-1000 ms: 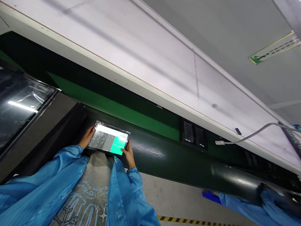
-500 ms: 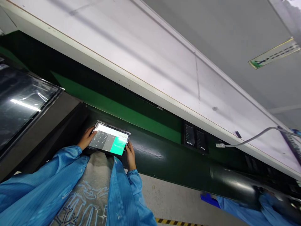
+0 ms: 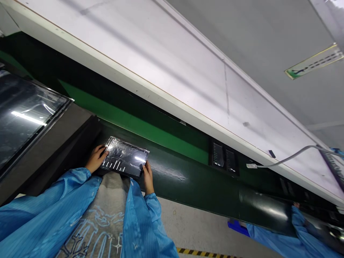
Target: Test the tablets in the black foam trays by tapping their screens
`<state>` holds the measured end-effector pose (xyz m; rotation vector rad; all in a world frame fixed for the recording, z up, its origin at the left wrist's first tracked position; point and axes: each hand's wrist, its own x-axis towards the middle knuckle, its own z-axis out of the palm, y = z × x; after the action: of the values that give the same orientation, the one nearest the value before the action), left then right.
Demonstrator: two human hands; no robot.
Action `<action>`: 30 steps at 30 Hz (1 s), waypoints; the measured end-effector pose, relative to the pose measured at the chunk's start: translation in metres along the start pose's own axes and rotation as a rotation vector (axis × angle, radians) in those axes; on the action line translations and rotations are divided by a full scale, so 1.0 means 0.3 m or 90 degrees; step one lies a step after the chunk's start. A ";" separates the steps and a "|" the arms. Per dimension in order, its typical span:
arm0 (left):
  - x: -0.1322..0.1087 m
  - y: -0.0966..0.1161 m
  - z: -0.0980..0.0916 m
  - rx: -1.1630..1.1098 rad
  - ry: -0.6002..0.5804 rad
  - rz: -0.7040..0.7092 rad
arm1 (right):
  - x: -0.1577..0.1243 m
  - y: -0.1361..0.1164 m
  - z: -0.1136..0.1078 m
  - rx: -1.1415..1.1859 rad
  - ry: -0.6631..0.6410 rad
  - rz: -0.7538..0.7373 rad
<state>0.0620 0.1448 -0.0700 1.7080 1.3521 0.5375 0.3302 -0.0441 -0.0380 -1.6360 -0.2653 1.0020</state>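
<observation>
A tablet (image 3: 125, 157) with a glossy, film-like covering lies tilted at the near edge of the dark green bench, close to my body. Its display is dark, with a row of small white marks along the lower left. Around the tablet's left edge curl the fingers of my left hand (image 3: 96, 158), the thumb near the screen's corner. My right hand (image 3: 148, 177) grips the opposite edge, thumb at the front. The fingers under the tablet are hidden.
Left of me stands a large film-covered screen (image 3: 27, 118) on a dark block. Two dark handset-like devices (image 3: 223, 158) lie further right under the white shelf (image 3: 161, 86). A grey cable (image 3: 285, 160) hangs over the shelf's edge. A co-worker's blue sleeve (image 3: 299, 218) shows at lower right.
The tablet's display has gone from a bright white, grey and green picture to dark with small white marks. My left hand has shifted slightly left. The co-worker's arm has moved.
</observation>
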 end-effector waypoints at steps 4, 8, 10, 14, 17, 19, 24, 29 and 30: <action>-0.019 0.014 0.002 0.035 -0.020 0.019 | -0.008 -0.005 0.012 -0.008 0.004 0.006; -0.027 0.021 0.009 0.046 -0.028 0.033 | -0.008 -0.010 0.010 -0.018 0.008 0.010; -0.022 0.016 0.004 0.042 -0.028 0.045 | -0.009 -0.011 0.009 -0.021 0.010 0.014; -0.008 -0.008 -0.018 0.038 -0.009 0.049 | -0.019 -0.013 0.016 -0.031 0.015 0.022; -0.010 -0.025 -0.028 0.037 -0.005 0.046 | -0.027 -0.017 0.026 -0.043 0.019 0.022; -0.017 -0.032 -0.027 0.036 -0.009 0.044 | -0.028 -0.020 0.030 -0.053 0.021 0.019; -0.027 -0.042 -0.017 0.033 -0.016 0.037 | -0.034 -0.033 0.036 -0.100 0.015 -0.004; -0.027 -0.045 -0.017 0.025 -0.025 0.032 | -0.090 -0.073 0.091 -0.194 0.021 -0.091; -0.027 -0.044 -0.017 0.024 -0.027 0.030 | -0.100 -0.084 0.109 -0.214 0.013 -0.114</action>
<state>0.0481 0.1395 -0.0769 1.7751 1.3025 0.5033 0.2966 -0.0322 -0.0016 -1.8847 -0.5821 0.8347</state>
